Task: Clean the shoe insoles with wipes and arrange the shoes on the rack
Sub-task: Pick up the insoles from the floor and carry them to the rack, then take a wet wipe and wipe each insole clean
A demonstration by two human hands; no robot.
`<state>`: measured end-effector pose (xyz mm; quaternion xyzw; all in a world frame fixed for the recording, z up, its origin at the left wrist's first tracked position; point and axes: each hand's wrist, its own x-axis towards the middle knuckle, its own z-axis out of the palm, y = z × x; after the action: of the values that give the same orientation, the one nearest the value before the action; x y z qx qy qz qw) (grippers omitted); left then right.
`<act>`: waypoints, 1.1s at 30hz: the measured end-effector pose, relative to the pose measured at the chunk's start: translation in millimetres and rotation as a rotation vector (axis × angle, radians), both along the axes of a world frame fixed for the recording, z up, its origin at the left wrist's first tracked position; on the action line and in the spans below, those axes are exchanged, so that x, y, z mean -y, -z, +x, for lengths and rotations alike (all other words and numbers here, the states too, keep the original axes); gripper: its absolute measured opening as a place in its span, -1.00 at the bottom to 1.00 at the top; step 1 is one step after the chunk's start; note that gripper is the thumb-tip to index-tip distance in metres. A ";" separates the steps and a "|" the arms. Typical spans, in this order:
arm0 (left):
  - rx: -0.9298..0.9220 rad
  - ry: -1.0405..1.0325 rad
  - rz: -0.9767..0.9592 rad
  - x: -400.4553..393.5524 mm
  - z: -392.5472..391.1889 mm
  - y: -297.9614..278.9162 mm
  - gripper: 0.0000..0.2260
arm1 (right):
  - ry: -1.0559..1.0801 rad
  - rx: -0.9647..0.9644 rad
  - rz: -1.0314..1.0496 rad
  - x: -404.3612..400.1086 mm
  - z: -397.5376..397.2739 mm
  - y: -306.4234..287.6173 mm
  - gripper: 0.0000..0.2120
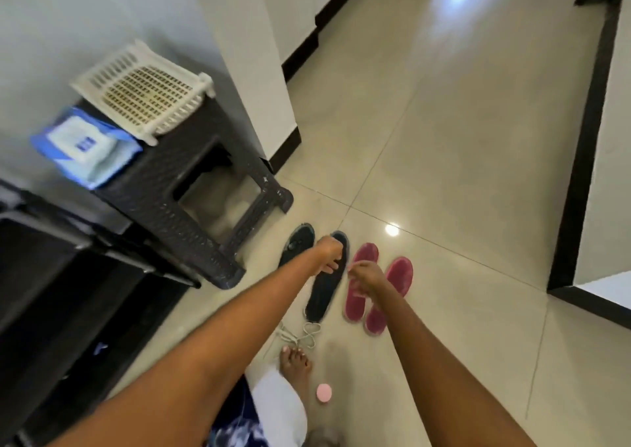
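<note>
Two black insoles lie on the tiled floor, one beside the stool leg and one to its right. A pair of dark pink insoles lies right of them. My left hand hovers over the right black insole with fingers loosely curled and nothing visible in it. My right hand hangs over the left pink insole, also loosely curled; whether it touches the insole is unclear. A blue pack of wipes sits on a dark woven stool.
A white slatted plastic tray rests on the stool's far side. A dark rack stands at the left. White laces, my bare foot and a small pink round lid are on the floor. A wall corner rises behind the stool.
</note>
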<state>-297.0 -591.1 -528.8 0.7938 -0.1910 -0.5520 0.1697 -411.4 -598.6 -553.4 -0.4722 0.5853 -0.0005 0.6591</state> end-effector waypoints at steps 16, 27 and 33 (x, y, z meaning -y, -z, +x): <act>0.044 -0.500 -0.363 -168.5 54.3 -258.2 -0.80 | -0.317 0.195 -0.327 -100.1 91.2 -273.6 -0.86; 0.228 -0.873 -0.630 -174.0 199.7 -233.3 -0.83 | -0.370 0.277 -0.467 -99.6 246.5 -263.9 -0.80; 0.793 -0.604 -0.571 -157.6 278.2 -192.2 -0.74 | -0.417 0.329 -0.646 -80.4 338.6 -234.9 -0.78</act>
<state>-18.8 -433.5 -336.6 0.8822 -0.1461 -0.0657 0.4428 -72.7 -518.2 -318.5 -0.7565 0.3339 -0.1261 0.5480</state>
